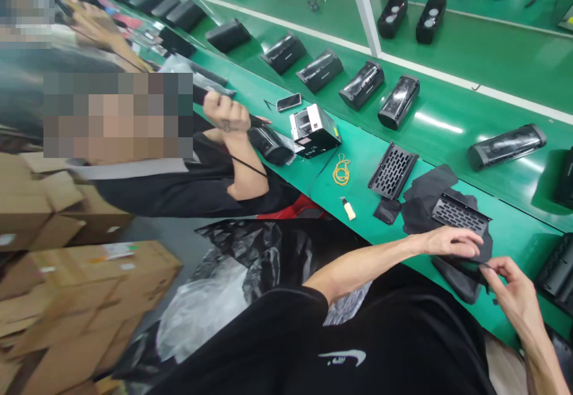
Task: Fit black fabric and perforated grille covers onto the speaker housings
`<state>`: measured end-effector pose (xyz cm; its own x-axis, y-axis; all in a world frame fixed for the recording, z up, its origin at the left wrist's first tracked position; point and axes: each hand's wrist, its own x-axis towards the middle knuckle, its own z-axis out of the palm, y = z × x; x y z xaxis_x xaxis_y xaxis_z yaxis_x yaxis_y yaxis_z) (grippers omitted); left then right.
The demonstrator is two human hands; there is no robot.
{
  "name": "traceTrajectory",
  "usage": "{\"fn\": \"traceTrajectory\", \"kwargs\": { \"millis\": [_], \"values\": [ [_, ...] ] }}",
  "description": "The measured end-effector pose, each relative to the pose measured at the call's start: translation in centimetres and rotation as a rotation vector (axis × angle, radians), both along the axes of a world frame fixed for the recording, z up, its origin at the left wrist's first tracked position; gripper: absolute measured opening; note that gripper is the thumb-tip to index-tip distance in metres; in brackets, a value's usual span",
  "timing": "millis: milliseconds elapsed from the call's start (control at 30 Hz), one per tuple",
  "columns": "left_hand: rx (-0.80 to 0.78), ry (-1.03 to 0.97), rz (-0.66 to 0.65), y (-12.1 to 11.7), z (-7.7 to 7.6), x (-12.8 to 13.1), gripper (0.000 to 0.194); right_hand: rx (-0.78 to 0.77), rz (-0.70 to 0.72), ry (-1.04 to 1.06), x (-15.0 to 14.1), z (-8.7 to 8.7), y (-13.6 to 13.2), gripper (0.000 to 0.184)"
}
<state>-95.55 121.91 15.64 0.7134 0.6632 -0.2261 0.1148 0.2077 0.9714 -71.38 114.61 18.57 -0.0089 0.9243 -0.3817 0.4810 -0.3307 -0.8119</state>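
At the lower right, my right hand (513, 284) pinches the edge of a dark black piece (461, 272) between thumb and fingers. Whether that piece is cloth or a panel is hard to tell. My left hand (452, 241) reaches over the piece's far side with its fingers stretched out. Just beyond it, a black slotted grille (461, 211) lies on black cloth pieces (430, 186). Another slotted grille (393, 171) rests farther left, with a small black cloth piece (387, 210) beside it.
A yellow cord loop (341, 170), a yellow tag (348, 209) and a white-and-black box (315, 130) lie to the left on the green table. Black speaker housings (399, 101) line the green belt behind. A co-worker's hand (227, 111) is raised at left, near cardboard boxes (98, 287).
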Motion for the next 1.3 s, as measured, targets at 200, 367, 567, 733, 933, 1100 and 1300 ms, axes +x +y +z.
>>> {"fn": "traceTrajectory", "kwargs": {
  "millis": [200, 367, 567, 733, 933, 1100, 1300],
  "values": [
    [-0.367, -0.035, -0.018, -1.3, -1.0, -0.6, 0.05, -0.093, -0.487, 0.171, 2.0, -0.2, 0.9, 0.06],
    [-0.534, -0.067, 0.162, -1.6, -0.7, -2.4, 0.053, -0.197, -0.563, 0.262, 2.4, -2.0, 0.1, 0.064],
    [-0.316, 0.162, 0.239, -0.5, 0.7, -4.2, 0.042, -0.236, -0.523, 0.263, 0.9, -3.0, 0.4, 0.066],
    [-0.028, 0.413, 0.23, 2.2, 0.7, -4.5, 0.027, -0.183, -0.495, 0.212, -0.3, -4.5, 2.8, 0.072],
    [0.28, 0.942, 0.115, 6.3, -0.4, -3.6, 0.023, -0.183, -0.352, -0.057, -1.4, -8.2, 7.7, 0.063],
    [0.226, 1.025, 0.182, 6.3, -1.7, -3.7, 0.046, -0.146, -0.305, -0.278, -1.0, -9.0, 8.8, 0.06],
    [0.186, 0.951, 0.294, 6.7, -2.6, -4.1, 0.029, -0.174, -0.256, -0.19, -0.7, -8.5, 9.9, 0.061]
  ]
}}
